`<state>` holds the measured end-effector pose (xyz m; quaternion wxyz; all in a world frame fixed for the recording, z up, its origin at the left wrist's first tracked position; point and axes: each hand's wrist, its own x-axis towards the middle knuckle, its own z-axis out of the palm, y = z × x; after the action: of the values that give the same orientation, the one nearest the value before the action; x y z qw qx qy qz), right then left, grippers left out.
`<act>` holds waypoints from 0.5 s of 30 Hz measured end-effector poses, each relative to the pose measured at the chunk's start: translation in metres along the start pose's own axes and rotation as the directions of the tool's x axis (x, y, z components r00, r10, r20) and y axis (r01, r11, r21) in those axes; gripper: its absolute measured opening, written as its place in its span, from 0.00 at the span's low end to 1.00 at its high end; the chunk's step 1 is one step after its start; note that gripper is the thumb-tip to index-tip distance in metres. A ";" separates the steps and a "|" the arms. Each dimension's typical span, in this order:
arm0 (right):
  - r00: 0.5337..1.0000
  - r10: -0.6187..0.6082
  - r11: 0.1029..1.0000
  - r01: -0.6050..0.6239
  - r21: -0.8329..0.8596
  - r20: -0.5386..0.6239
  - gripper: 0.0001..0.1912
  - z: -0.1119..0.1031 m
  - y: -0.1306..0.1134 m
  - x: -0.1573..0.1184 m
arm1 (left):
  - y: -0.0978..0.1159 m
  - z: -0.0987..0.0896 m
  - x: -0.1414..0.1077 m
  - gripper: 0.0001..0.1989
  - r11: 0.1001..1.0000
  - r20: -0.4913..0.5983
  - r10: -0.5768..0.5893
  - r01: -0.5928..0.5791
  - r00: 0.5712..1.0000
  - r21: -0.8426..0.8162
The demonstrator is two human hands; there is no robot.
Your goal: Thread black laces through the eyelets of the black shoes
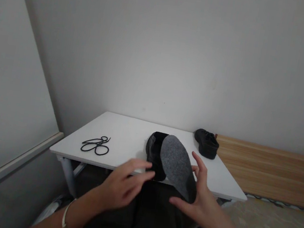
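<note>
A grey felt insole point(176, 163) with a dark edge stands tilted beside a black shoe point(152, 148) at the table's front edge. My right hand point(200, 193) is at the insole's right side, thumb and fingers spread wide around its lower part; whether it bears the insole's weight is hard to tell. My left hand point(127, 181) is at the near left of the shoe, its fingers apart and reaching toward the shoe's opening, with nothing held. The shoe's opening faces up, partly covered by the insole.
A black shoelace point(97, 146) lies looped at the left of the white table point(127, 129). Another black shoe point(207, 143) stands at the back right. Wood-grain boards point(269, 171) lie beyond the table's right side, and a wall rises behind.
</note>
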<state>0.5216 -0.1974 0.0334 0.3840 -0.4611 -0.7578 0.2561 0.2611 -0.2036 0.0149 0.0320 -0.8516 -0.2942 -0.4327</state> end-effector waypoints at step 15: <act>0.953 -0.116 0.821 0.251 -0.513 0.281 0.14 -0.080 -0.033 0.066 | -0.132 0.091 0.100 0.18 0.566 0.195 -0.568 0.552 0.799 -0.613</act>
<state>0.5517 -0.1499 0.1265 0.1674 -0.4411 -0.8805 0.0458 0.3018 -0.0198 0.0075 -0.3962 -0.6660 -0.3814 -0.5040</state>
